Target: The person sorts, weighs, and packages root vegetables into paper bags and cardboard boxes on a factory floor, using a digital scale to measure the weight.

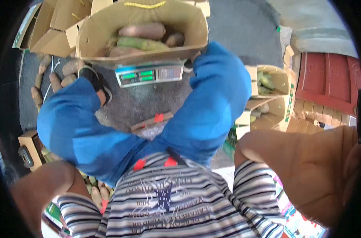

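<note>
One open carton [140,59] with a yellow handle [144,5] stands in front of you in the head view, on the scale [150,81] between your spread legs. At least four long pieces of produce lie inside it: a pinkish root [142,30] at the back, a green piece [142,43] across the middle, and others that are partly hidden. The scale's green displays [137,75] are lit and face you, but their figures are too small to tell.

Your right arm [295,170] is bent close to the camera. Your right hand [350,168] shows only as a dark, cropped shape at the edge, so you cannot tell how far open it is or what, if anything, it has hold of. Your left arm [45,184] bends out past the lower left edge and takes the left hand out of view; its opening and hold cannot be told either. Both arms are well apart from the carton.

Your blue trousers [206,111] frame the scale, with a dark shoe [92,79] to its left. Loose roots [55,81] lie on the floor [129,99] beyond that shoe. Past your right knee, two more cartons [281,81] hold produce, near a red panel [327,81].
</note>
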A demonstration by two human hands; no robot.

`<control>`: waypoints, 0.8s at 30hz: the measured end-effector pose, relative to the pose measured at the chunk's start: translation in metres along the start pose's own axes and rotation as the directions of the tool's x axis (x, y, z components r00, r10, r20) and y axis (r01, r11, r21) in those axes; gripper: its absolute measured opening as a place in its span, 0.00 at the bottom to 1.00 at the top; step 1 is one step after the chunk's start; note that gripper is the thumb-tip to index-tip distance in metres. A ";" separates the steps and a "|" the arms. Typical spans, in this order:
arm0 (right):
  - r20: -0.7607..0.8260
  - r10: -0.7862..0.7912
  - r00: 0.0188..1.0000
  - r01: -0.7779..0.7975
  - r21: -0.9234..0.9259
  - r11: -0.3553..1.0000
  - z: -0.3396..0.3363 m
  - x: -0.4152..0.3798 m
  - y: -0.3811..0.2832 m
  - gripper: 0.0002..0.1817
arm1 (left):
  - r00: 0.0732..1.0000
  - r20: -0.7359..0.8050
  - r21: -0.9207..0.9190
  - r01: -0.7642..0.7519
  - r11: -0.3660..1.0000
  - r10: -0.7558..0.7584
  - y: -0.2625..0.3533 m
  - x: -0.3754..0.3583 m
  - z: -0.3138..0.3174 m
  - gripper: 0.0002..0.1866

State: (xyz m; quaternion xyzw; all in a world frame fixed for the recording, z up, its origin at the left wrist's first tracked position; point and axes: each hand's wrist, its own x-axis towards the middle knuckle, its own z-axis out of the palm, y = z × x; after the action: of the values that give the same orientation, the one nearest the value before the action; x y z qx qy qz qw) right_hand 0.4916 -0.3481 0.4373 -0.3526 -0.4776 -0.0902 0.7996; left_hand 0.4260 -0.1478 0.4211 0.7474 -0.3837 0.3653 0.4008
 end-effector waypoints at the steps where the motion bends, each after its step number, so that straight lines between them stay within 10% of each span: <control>1: -0.037 -0.011 0.999 0.010 -0.028 1.000 -0.002 0.001 0.000 0.12 | 1.000 -0.001 -0.003 0.014 1.000 -0.014 -0.002 0.001 -0.001 0.20; 24: -0.149 -0.266 0.952 0.247 -0.132 0.960 0.034 0.002 -0.008 0.15 | 0.998 -0.008 0.062 0.060 0.996 -0.059 -0.008 -0.003 -0.012 0.19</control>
State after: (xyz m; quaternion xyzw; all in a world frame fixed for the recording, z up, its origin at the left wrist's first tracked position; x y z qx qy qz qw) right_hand 0.4647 -0.3317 0.4526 -0.3229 -0.4455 -0.2490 0.7970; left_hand 0.4291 -0.1332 0.4210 0.7696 -0.3485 0.3672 0.3890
